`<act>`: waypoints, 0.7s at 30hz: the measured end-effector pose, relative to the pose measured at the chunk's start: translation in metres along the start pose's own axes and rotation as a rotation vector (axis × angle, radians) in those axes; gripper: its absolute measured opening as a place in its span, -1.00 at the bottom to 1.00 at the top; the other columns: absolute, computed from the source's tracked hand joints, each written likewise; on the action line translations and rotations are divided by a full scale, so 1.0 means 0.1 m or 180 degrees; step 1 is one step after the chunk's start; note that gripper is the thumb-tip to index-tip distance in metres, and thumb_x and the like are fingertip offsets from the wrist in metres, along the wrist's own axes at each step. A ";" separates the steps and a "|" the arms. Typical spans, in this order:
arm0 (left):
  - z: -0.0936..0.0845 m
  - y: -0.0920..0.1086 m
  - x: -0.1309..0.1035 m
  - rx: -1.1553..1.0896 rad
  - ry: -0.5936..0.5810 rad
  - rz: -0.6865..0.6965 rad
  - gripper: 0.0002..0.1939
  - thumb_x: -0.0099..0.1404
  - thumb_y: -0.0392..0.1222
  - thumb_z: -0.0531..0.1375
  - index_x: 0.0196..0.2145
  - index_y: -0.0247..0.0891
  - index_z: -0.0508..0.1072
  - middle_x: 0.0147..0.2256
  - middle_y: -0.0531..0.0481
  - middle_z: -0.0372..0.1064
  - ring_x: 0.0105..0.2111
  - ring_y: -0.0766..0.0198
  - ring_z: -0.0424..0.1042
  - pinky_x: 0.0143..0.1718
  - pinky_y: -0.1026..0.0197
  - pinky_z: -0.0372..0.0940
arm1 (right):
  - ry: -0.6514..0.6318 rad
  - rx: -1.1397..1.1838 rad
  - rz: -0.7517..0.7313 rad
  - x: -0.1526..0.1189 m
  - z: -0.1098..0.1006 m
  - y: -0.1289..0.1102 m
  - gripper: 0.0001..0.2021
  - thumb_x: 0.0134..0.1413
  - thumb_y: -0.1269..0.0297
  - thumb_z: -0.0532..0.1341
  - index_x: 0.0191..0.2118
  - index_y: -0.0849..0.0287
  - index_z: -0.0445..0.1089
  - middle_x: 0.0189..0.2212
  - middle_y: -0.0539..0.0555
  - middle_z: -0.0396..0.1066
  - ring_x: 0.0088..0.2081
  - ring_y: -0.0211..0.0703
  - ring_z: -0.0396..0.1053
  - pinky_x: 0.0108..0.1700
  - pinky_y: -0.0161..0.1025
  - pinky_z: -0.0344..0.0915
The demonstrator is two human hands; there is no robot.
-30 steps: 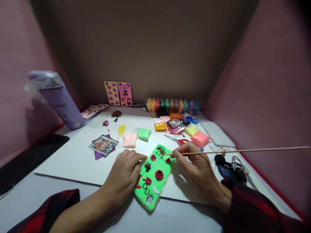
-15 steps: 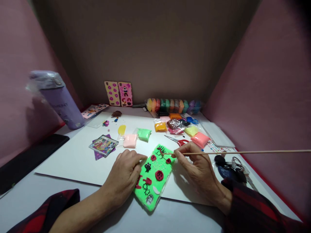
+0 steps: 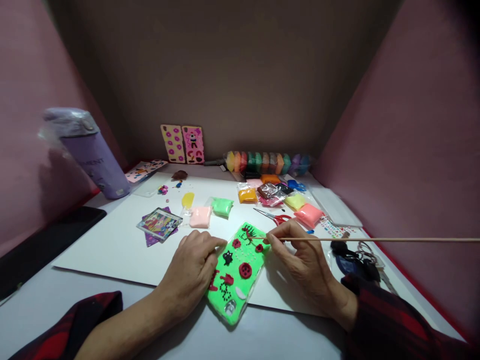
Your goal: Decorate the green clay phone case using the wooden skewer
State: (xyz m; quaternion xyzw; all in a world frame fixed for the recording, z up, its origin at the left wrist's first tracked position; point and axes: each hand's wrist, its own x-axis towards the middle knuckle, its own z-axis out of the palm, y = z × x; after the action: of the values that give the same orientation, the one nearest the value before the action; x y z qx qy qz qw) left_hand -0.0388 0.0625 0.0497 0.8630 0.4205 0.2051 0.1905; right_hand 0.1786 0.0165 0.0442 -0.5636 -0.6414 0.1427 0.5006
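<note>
A bright green phone case [image 3: 234, 290] with red, black and white decorations lies tilted at the front edge of the white board. My left hand [image 3: 193, 275] rests against its left side, index finger stretched to the upper left edge and the other fingers curled. Between thumb and fingers, my right hand [image 3: 300, 260] holds a long thin wooden stick [image 3: 375, 240]. The stick's tip is over the black and red eye-like decoration [image 3: 248, 233] near the case's top; whether it touches cannot be made out. Red-handled scissors [image 3: 275, 217] lie just behind my right hand.
Clay packets [image 3: 270, 192] lie behind the scissors, more [image 3: 200, 216] left of them. Cards [image 3: 159, 225] lie at left, keys [image 3: 358, 260] at right. A purple bottle [image 3: 97, 160] stands at back left. Two decorated cases [image 3: 183, 145] lean on the back wall.
The right hand has shifted slightly to the left, and the stick's far end sits a little lower. The left hand and the green case look almost unchanged.
</note>
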 end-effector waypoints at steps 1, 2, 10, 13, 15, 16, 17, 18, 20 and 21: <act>0.00 0.00 0.00 -0.0010 0.0014 -0.0010 -0.69 0.25 -0.39 -0.06 -0.20 -0.22 0.43 -0.36 -0.03 0.30 -0.27 0.15 0.22 -0.21 0.05 0.15 | 0.0003 0.0004 -0.0045 0.00 0.00 0.00 -0.83 0.15 0.29 0.13 -0.46 0.16 0.32 -0.53 -0.01 0.35 -0.46 -0.24 0.31 -0.44 -0.29 0.22; 0.00 0.00 0.00 -0.0020 0.0027 -0.0018 -0.69 0.25 -0.39 -0.06 -0.20 -0.23 0.43 -0.36 -0.03 0.29 -0.27 0.15 0.22 -0.21 0.05 0.15 | 0.0008 0.0007 -0.0080 0.00 -0.01 0.01 -0.83 0.14 0.29 0.13 -0.45 0.16 0.32 -0.53 -0.01 0.35 -0.46 -0.24 0.31 -0.43 -0.29 0.23; -0.01 0.02 0.01 0.0008 -0.0024 -0.0046 -0.69 0.27 -0.37 -0.08 -0.20 -0.23 0.42 -0.36 -0.03 0.29 -0.27 0.15 0.21 -0.20 0.04 0.14 | 0.0205 0.0068 -0.0348 -0.04 -0.04 0.01 -0.86 0.09 0.36 0.16 -0.48 0.18 0.31 -0.53 0.00 0.34 -0.46 -0.24 0.33 -0.40 -0.27 0.26; -0.01 0.01 0.00 0.0006 -0.0032 -0.0040 -0.69 0.28 -0.36 -0.08 -0.19 -0.22 0.42 -0.35 -0.03 0.30 -0.26 0.15 0.21 -0.20 0.05 0.14 | 0.0208 0.0000 -0.0313 -0.04 -0.04 0.01 -0.84 0.08 0.37 0.16 -0.51 0.18 0.29 -0.56 -0.01 0.32 -0.49 -0.26 0.32 -0.43 -0.28 0.24; -0.01 0.01 0.00 0.0008 -0.0033 -0.0027 -0.69 0.28 -0.36 -0.08 -0.19 -0.22 0.42 -0.35 -0.02 0.30 -0.26 0.16 0.21 -0.19 0.05 0.13 | 0.0214 -0.0021 -0.0296 -0.03 -0.04 0.01 -0.85 0.07 0.37 0.16 -0.51 0.18 0.29 -0.57 -0.02 0.32 -0.50 -0.26 0.32 -0.45 -0.29 0.23; -0.01 0.00 0.00 0.0008 -0.0032 -0.0018 -0.69 0.27 -0.36 -0.07 -0.19 -0.23 0.42 -0.35 -0.02 0.30 -0.26 0.16 0.21 -0.19 0.04 0.13 | 0.0225 -0.0030 -0.0299 -0.03 -0.04 0.01 -0.85 0.07 0.37 0.16 -0.51 0.18 0.29 -0.57 -0.02 0.32 -0.50 -0.27 0.32 -0.45 -0.29 0.23; -0.01 0.00 0.00 0.0007 -0.0032 -0.0015 -0.69 0.27 -0.36 -0.07 -0.19 -0.23 0.42 -0.35 -0.02 0.31 -0.26 0.16 0.21 -0.19 0.04 0.13 | 0.0236 -0.0040 -0.0298 -0.02 -0.04 0.02 -0.85 0.07 0.37 0.16 -0.51 0.18 0.29 -0.56 -0.02 0.32 -0.49 -0.27 0.32 -0.44 -0.30 0.23; -0.01 0.00 0.00 0.0004 -0.0036 -0.0013 -0.70 0.27 -0.36 -0.07 -0.19 -0.23 0.42 -0.35 -0.02 0.31 -0.26 0.16 0.21 -0.19 0.04 0.13 | 0.0241 -0.0052 -0.0295 -0.02 -0.03 0.02 -0.85 0.07 0.37 0.16 -0.50 0.18 0.29 -0.56 -0.02 0.32 -0.49 -0.27 0.32 -0.44 -0.30 0.23; -0.01 0.00 0.01 -0.0001 -0.0046 -0.0013 -0.70 0.28 -0.36 -0.07 -0.19 -0.23 0.42 -0.35 -0.02 0.31 -0.26 0.15 0.20 -0.19 0.04 0.13 | 0.0242 -0.0073 -0.0280 -0.02 -0.03 0.02 -0.85 0.08 0.36 0.16 -0.50 0.18 0.30 -0.56 -0.02 0.33 -0.49 -0.27 0.32 -0.44 -0.30 0.23; -0.01 0.00 0.01 0.0003 -0.0045 -0.0015 -0.70 0.28 -0.36 -0.07 -0.19 -0.23 0.42 -0.35 -0.02 0.31 -0.26 0.15 0.20 -0.19 0.04 0.13 | 0.0230 -0.0081 -0.0268 -0.02 -0.03 0.02 -0.85 0.08 0.36 0.15 -0.50 0.18 0.30 -0.56 -0.01 0.33 -0.49 -0.27 0.32 -0.45 -0.30 0.23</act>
State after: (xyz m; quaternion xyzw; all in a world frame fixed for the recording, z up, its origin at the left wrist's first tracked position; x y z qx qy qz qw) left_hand -0.0382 0.0634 0.0507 0.8635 0.4213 0.1984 0.1936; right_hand 0.1818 0.0144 0.0435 -0.5472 -0.6478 0.0929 0.5219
